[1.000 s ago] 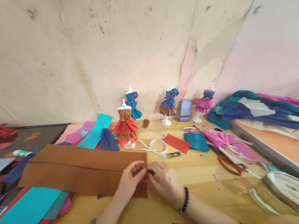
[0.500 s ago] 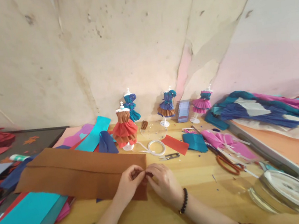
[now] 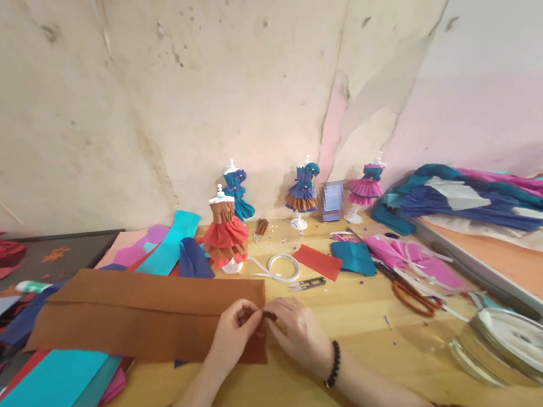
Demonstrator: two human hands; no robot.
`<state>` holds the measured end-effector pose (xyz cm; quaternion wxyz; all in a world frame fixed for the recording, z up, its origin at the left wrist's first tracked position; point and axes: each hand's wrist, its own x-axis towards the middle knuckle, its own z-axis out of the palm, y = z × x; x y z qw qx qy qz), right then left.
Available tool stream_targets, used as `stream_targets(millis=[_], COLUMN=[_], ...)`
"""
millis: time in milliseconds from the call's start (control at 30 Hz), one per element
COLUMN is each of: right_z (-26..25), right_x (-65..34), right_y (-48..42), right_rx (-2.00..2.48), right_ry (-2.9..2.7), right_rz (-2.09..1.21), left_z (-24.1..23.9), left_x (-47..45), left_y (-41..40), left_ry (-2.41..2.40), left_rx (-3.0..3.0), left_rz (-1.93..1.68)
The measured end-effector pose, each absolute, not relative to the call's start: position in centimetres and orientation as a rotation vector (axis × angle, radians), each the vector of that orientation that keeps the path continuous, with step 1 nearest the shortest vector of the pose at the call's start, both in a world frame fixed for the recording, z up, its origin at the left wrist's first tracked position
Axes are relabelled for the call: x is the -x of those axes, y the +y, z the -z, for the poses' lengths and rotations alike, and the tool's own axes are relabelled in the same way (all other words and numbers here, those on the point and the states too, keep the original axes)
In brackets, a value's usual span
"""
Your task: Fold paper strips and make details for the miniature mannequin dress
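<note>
My left hand (image 3: 238,326) and my right hand (image 3: 295,331) meet fingertip to fingertip over the right end of a long brown sheet (image 3: 130,317) with a fold line along it. Both hands are closed in a pinch. Something small and dark, perhaps brown, shows between the fingertips, but the fingers hide most of it. Just beyond the hands lie thread snips (image 3: 308,284) and a coil of white ribbon (image 3: 284,268). A mini dress form (image 3: 226,233) in a brown and red ruffled dress stands behind the sheet.
More dressed mini forms stand along the wall, including a blue one (image 3: 300,189) and a pink one (image 3: 366,183). To the right lie orange-handled scissors (image 3: 414,299), pink material (image 3: 418,260) and a clear round container (image 3: 529,346). Turquoise sheets (image 3: 50,389) lie at left.
Both hands keep almost the same pinch in the same place. The view has shifted very slightly; nothing on the table has visibly moved.
</note>
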<state>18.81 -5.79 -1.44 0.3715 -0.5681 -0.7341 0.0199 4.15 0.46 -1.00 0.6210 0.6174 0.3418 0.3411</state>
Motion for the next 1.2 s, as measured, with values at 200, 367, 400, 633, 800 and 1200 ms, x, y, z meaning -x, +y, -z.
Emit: stream_targets(millis=[200,367,400,633,800,1200], right_z=[1.36,1.18,1.16,1.12,1.38,0.85], right_x=[-18.73,-18.73,-18.74,-18.73,-18.73,-18.70], right_y=[-5.74,-5.87,-5.89,-5.82,-5.80,-5.86], right_rx=[1.460,1.460,1.458,1.461,1.461,1.466], right_ry=[-1.892,-1.873,-1.873,-1.869,-1.858,-1.880], right_rz=[-0.037,-0.037,-0.038,-0.052,-0.066,-0.068], left_z=[0.84,0.43,0.35,0.85,1.17,0.69], left_x=[-4.06,-3.91,-3.91,-4.07,-3.99,-4.07], left_y=[0.34,0.35,0.34,0.44,0.59,0.31], left_ry=[0.768,0.784,0.792,0.772,0.764,0.805], left_rx=[-1.425,-1.499,-1.500,-1.460,-1.490,-1.489], left_rz=[-0.775,-0.778,-0.777,-0.781,-0.771,-0.772])
